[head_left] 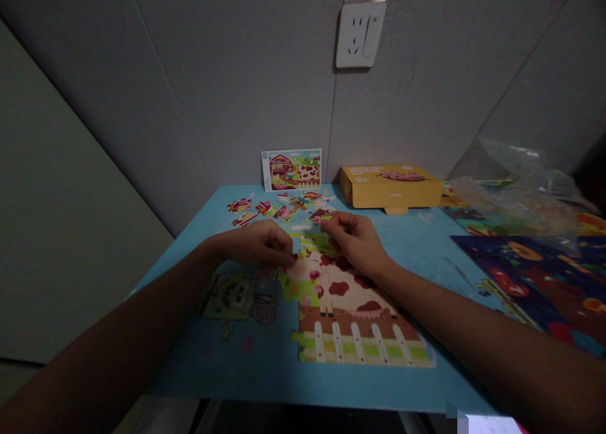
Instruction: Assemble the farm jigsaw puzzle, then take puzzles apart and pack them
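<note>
A partly joined jigsaw puzzle (353, 308) lies on the blue table, showing a spotted cow above a white fence. My left hand (262, 241) is at its upper left edge with fingers curled and pressed together. A yellow-green puzzle piece (291, 286) lies under those fingertips, against the joined part. Over the upper right of the puzzle is my right hand (355, 240), its fingers closed in a pinch; whatever they hold is hidden. Loose puzzle pieces (286, 210) lie scattered just beyond both hands.
A picture card (293, 170) of the farm scene leans on the wall. A yellow puzzle box (391, 187) stands at the back right. Clear plastic wrapping (525, 194) and a dark blue picture sheet (534, 282) lie to the right. The table (227, 374) has printed cartoon figures.
</note>
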`<state>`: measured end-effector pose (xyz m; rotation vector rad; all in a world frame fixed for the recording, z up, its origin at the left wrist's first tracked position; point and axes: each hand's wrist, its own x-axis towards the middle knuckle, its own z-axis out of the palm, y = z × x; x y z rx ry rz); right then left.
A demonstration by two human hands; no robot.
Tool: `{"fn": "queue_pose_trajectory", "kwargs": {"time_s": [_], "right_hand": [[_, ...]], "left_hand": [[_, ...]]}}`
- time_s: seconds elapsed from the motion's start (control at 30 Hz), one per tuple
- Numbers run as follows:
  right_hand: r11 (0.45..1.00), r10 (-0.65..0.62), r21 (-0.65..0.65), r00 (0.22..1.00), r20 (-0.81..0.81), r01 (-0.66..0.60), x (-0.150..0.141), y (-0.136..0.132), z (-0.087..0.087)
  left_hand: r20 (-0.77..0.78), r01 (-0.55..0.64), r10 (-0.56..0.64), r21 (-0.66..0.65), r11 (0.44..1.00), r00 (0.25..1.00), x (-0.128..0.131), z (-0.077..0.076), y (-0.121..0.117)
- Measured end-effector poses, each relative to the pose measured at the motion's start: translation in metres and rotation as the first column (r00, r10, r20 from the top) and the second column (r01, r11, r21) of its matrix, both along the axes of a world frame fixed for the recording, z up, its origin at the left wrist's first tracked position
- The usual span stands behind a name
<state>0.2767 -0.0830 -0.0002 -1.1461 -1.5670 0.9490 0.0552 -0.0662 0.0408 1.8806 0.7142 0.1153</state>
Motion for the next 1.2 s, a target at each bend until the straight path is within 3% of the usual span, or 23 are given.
{"fn": "queue_pose_trajectory", "kwargs": {"time_s": [0.1,0.27,0.47,0.53,0.63,0.67,0.73,0.83,0.93,1.03,1.2], "right_hand": [[0.985,0.151,-0.095,0.988,0.035,-0.147,0.000,-0.002,0.000],[0.987,0.147,-0.084,0.983,0.108,-0.138,0.001,-0.001,-0.001],[0.987,0.144,-0.090,0.985,0.092,-0.136,0.000,0.003,-0.005],[0.997,0.067,-0.032,0.992,0.103,-0.064,0.001,0.005,-0.007],[0.995,-0.093,0.034,0.988,0.125,0.089,0.005,0.010,-0.008],[0.988,-0.150,0.043,0.979,0.136,0.145,0.007,0.011,-0.008],[0.970,-0.242,0.044,0.956,0.169,0.238,0.010,0.014,-0.006],[0.954,-0.296,0.021,0.930,0.217,0.298,0.012,0.016,-0.004],[0.957,-0.280,-0.002,0.930,0.238,0.289,0.012,0.017,-0.005],[0.957,-0.283,0.006,0.924,0.257,0.291,0.011,0.016,-0.006],[0.952,-0.302,0.033,0.913,0.273,0.304,0.011,0.016,-0.007]], "left_hand": [[0.133,-0.275,0.253,0.176,0.945,0.958,0.002,-0.014,0.008],[0.170,-0.360,0.326,0.249,0.899,0.930,0.011,-0.028,0.010],[0.273,-0.552,0.485,0.297,0.779,0.831,0.015,-0.030,0.017],[0.324,-0.668,0.585,0.322,0.671,0.744,0.009,-0.032,0.024],[0.389,-0.817,0.729,0.399,0.417,0.563,-0.009,-0.036,0.041],[0.383,-0.821,0.756,0.453,0.347,0.531,-0.016,-0.038,0.046],[0.281,-0.736,0.790,0.611,0.290,0.545,-0.030,-0.042,0.056],[0.132,-0.565,0.803,0.775,0.282,0.582,-0.039,-0.048,0.063],[-0.014,-0.473,0.828,0.815,0.334,0.560,-0.036,-0.051,0.062],[-0.048,-0.475,0.828,0.799,0.367,0.559,-0.033,-0.051,0.061],[0.045,-0.560,0.823,0.754,0.344,0.567,-0.037,-0.052,0.065]]}}
